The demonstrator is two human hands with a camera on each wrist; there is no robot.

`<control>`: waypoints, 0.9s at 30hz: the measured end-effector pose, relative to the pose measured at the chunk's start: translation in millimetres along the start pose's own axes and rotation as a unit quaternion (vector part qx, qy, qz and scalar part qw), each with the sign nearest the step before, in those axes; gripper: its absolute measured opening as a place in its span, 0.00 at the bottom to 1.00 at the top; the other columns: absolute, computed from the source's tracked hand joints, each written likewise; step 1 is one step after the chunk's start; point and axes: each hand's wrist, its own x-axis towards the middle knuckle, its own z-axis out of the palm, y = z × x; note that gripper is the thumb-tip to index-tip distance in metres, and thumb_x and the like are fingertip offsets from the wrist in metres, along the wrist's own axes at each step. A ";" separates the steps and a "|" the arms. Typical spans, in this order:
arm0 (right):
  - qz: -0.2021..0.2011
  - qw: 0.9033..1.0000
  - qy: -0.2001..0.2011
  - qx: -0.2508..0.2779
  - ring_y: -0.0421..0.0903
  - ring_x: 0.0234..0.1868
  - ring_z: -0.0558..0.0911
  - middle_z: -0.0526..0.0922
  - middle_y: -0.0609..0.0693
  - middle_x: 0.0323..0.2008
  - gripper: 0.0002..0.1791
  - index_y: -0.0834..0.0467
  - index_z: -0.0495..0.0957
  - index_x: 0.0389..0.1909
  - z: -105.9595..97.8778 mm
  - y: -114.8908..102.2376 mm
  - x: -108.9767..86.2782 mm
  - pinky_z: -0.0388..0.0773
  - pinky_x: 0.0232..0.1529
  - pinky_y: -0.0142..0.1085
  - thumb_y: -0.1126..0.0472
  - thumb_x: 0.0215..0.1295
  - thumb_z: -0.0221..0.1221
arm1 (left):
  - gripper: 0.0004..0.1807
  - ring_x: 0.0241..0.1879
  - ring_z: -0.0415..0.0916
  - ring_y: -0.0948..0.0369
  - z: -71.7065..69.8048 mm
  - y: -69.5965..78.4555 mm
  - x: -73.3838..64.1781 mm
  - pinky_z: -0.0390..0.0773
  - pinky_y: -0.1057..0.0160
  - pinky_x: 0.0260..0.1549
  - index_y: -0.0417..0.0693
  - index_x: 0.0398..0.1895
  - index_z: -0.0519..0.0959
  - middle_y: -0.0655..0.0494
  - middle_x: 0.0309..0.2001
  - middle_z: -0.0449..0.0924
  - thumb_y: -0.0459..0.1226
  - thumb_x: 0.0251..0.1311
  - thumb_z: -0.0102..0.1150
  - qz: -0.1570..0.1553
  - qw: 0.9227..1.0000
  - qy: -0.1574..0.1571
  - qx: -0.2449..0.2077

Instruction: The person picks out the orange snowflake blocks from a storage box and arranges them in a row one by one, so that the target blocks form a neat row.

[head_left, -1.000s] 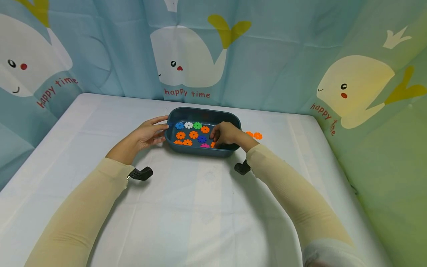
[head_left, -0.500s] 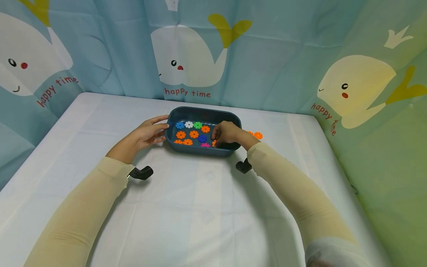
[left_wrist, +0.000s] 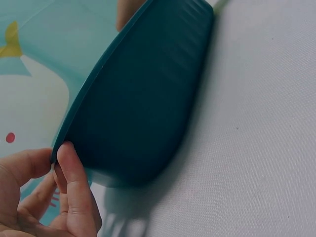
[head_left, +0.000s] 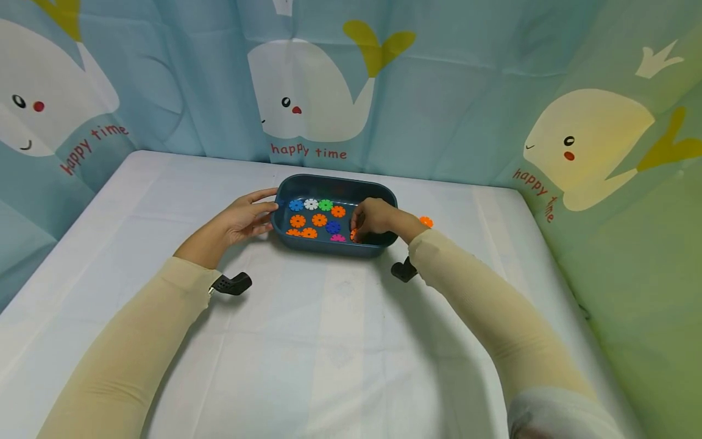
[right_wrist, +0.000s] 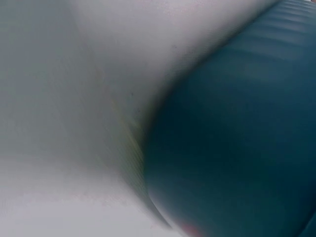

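Observation:
A dark blue-green plastic basin [head_left: 315, 245] stands on the table, with notched, flower-shaped plastic discs on its bottom. My left hand [head_left: 245, 218] is at the basin's left end; in the left wrist view its thumb and fingers [left_wrist: 74, 170] pinch the rim. Inside the basin's right half, my right hand [head_left: 375, 216] has its fingers curled down at an orange disc [head_left: 353, 234], partly hidden by them. To its left lie a dark blue disc [head_left: 333, 227], a pink disc [head_left: 337, 238], a green disc [head_left: 326, 205], a white disc [head_left: 311, 204], a light blue disc [head_left: 296, 205] and several orange discs [head_left: 319, 219].
One more orange disc [head_left: 426, 222] lies on the white tablecloth [head_left: 307, 341], right of the basin and behind the right wrist. A curtain printed with whales [head_left: 455, 122] hangs along the table's far edge. The right wrist view shows mostly the basin's outer wall [right_wrist: 237, 133].
My right hand has shifted slightly right inside the basin, and the orange disc at its fingers has moved with it. The wrist now covers one orange disc outside. My left hand stays on the rim.

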 end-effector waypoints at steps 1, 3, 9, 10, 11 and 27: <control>0.000 1.000 0.000 -0.003 0.47 0.41 0.82 0.87 0.55 0.37 0.05 0.62 0.81 0.35 -0.8 -0.2 0.0 0.78 0.52 0.40 0.66 0.61 0.67 | 0.31 0.37 0.75 0.66 0.1 0.2 -0.3 0.82 0.73 0.28 0.61 0.75 0.62 0.55 0.50 0.71 0.36 0.70 0.55 0.000 1.000 0.000 -0.001; 0.001 1.000 -0.001 -0.009 0.48 0.41 0.82 0.87 0.55 0.38 0.05 0.62 0.81 0.35 -2.1 -1.0 0.0 0.78 0.51 0.40 0.66 0.61 0.66 | 0.31 0.37 0.75 0.66 0.2 0.5 -0.6 0.82 0.73 0.28 0.61 0.75 0.62 0.55 0.50 0.72 0.36 0.70 0.55 0.001 1.000 0.002 -0.001; 0.012 1.000 -0.015 -0.010 0.45 0.40 0.80 0.87 0.54 0.40 0.05 0.62 0.82 0.37 -4.5 -2.0 0.4 0.77 0.46 0.36 0.66 0.63 0.65 | 0.31 0.37 0.74 0.66 1.2 1.1 -1.4 0.82 0.73 0.28 0.60 0.75 0.62 0.56 0.52 0.70 0.36 0.71 0.54 0.004 1.000 0.001 -0.003; 0.012 1.000 -0.019 -0.009 0.45 0.40 0.81 0.87 0.54 0.40 0.05 0.62 0.82 0.38 -5.1 -2.3 0.1 0.77 0.45 0.36 0.66 0.63 0.65 | 0.31 0.37 0.75 0.66 1.3 1.4 -1.5 0.82 0.73 0.28 0.60 0.75 0.62 0.56 0.52 0.70 0.36 0.71 0.53 0.004 1.000 0.000 -0.003; 0.012 1.000 -0.022 -0.008 0.45 0.40 0.81 0.87 0.54 0.41 0.05 0.62 0.82 0.39 -5.7 -2.5 -0.1 0.77 0.46 0.36 0.66 0.64 0.64 | 0.31 0.37 0.75 0.66 1.2 1.6 -1.4 0.82 0.73 0.28 0.60 0.75 0.61 0.56 0.52 0.70 0.36 0.71 0.53 0.005 1.000 0.000 -0.004; -0.010 0.999 -0.048 -0.006 0.45 0.36 0.79 0.86 0.53 0.40 0.06 0.61 0.83 0.40 -10.0 -0.9 -1.6 0.78 0.40 0.33 0.68 0.63 0.62 | 0.31 0.36 0.75 0.66 0.2 0.0 -0.9 0.82 0.73 0.28 0.60 0.75 0.61 0.54 0.55 0.69 0.36 0.71 0.53 0.003 1.000 0.001 0.006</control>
